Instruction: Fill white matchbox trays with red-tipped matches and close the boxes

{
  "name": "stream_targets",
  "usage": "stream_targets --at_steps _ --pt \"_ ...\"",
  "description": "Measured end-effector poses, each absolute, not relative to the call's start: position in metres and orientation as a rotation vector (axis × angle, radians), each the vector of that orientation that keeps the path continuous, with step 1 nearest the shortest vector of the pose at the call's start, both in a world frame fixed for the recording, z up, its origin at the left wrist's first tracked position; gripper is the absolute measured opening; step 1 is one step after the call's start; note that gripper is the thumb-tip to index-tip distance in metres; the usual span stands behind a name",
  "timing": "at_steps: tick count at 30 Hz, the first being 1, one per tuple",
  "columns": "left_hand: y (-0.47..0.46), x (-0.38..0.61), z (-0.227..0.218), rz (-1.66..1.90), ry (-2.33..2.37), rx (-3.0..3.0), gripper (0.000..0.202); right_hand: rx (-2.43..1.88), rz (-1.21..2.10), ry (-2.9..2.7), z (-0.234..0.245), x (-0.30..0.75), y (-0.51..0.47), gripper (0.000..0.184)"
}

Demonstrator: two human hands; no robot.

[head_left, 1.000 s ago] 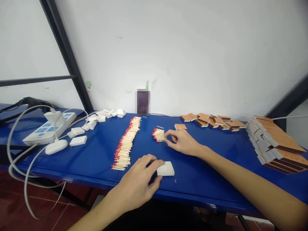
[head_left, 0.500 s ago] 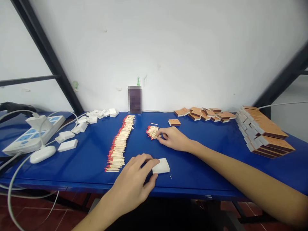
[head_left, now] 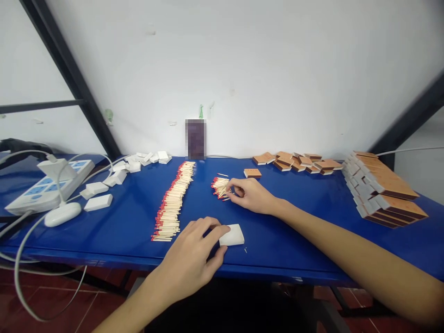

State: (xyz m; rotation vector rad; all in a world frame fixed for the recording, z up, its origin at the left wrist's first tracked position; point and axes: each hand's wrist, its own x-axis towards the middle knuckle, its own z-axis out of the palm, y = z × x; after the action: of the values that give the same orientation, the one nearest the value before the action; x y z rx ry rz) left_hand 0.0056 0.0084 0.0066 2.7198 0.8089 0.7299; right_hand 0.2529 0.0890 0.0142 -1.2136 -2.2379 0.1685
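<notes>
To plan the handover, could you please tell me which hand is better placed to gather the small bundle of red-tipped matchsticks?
Probably the right hand: its fingertips already touch the small bundle of red-tipped matchsticks, while the left hand steadies the small white cardboard tray.

Blurred block (head_left: 195, 138) at the wall: pixelated, content unreadable.
White tray (head_left: 231, 235): near-left corner covered by left hand (head_left: 194, 259); interior not visible.
Small match heap (head_left: 219, 188): right end hidden under right hand (head_left: 250, 195); number pinched cannot be told.
Both forearms: cut off by the bottom edge.
Cables (head_left: 24, 259): run out at the left edge.
Power strip (head_left: 45, 187): sockets too small to read.
Cover stack (head_left: 383, 192): print too small to read.
Speck (head_left: 245, 250) beside tray: too small to identify.
</notes>
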Motion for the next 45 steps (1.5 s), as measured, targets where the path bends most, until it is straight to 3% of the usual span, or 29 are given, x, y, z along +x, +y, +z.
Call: stream_targets --at_steps 4,7,20,38,45 --pt "0.007 0.006 0.007 0.739 0.813 2.720 0.031 -1.184 0.186 -2.254 0.014 0.253 0.090 0.029" --pt "0.007 0.006 0.007 0.727 0.835 2.728 0.029 -1.178 0.198 -2.265 0.013 0.251 0.091 0.033" --pt "0.007 0.007 0.008 0.727 0.822 2.745 0.026 -1.235 0.186 -2.262 0.013 0.249 0.092 0.013" --pt "0.004 0.006 0.010 0.731 0.835 2.774 0.026 -1.210 0.204 -2.280 0.018 0.254 0.087 0.016" --pt "0.006 0.007 0.010 0.739 0.821 2.773 0.025 -1.183 0.228 -2.362 0.022 0.261 0.084 0.008"
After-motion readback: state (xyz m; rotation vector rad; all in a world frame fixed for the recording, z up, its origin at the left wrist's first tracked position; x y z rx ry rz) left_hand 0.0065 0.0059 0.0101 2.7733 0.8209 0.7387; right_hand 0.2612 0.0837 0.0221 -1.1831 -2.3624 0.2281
